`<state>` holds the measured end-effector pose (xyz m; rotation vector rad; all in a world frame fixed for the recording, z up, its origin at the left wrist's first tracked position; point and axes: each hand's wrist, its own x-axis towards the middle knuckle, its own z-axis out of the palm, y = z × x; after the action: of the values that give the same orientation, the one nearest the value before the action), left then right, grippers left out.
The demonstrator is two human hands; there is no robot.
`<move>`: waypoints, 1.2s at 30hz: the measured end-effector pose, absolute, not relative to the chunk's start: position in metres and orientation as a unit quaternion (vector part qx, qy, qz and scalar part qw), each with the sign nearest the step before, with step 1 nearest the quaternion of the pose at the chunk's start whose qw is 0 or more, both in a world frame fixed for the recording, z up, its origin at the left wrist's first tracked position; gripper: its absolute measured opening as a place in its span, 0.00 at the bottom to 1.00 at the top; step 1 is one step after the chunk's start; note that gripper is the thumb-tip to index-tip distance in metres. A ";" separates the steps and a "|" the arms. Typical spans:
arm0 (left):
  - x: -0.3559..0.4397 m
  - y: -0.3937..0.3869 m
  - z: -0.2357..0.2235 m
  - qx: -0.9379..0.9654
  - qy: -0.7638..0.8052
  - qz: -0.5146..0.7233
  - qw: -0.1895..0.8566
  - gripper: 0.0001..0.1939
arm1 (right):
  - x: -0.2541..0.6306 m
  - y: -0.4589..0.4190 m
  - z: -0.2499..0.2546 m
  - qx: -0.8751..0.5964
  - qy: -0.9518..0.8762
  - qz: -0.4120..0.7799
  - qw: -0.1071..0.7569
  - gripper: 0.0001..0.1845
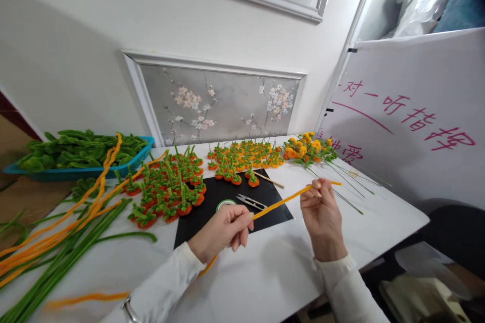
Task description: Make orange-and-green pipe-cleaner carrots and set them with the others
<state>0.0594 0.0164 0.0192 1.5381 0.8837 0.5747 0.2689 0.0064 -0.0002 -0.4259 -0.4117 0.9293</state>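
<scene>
An orange pipe cleaner (282,204) is stretched between my two hands above the table. My left hand (227,224) pinches it, and its tail runs down behind the wrist. My right hand (322,214) grips it near the other end, with a short tip poking out past the fingers. Beyond my left hand lie thread snips (251,202) and a roll of green tape (226,204), partly hidden by that hand, on a black mat (278,202). A thin wooden stick (269,179) rests at the mat's far edge.
Small orange pumpkin shapes with green stems (166,197) stand in clusters. At back right lie orange flowers (306,147) on long stems. Green pipe cleaners (71,252) and orange ones (91,212) spread across the left side, before a blue tray (147,149) of green leaves.
</scene>
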 end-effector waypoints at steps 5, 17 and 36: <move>0.056 0.016 0.024 0.701 0.396 0.207 0.556 0.15 | 0.288 0.007 0.002 -0.160 -0.139 0.440 0.873 0.11; 0.036 0.026 0.027 0.745 0.400 0.166 0.507 0.11 | 0.356 -0.004 -0.008 -0.219 -0.090 0.373 0.897 0.07; 0.035 0.013 0.040 0.673 0.406 0.150 0.600 0.24 | 0.236 -0.016 -0.004 -0.436 -0.869 -0.043 0.232 0.12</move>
<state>0.0353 0.0128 0.0395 1.5604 0.9405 0.3475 0.2362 -0.0156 -0.0041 -1.1977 -2.3877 -0.1169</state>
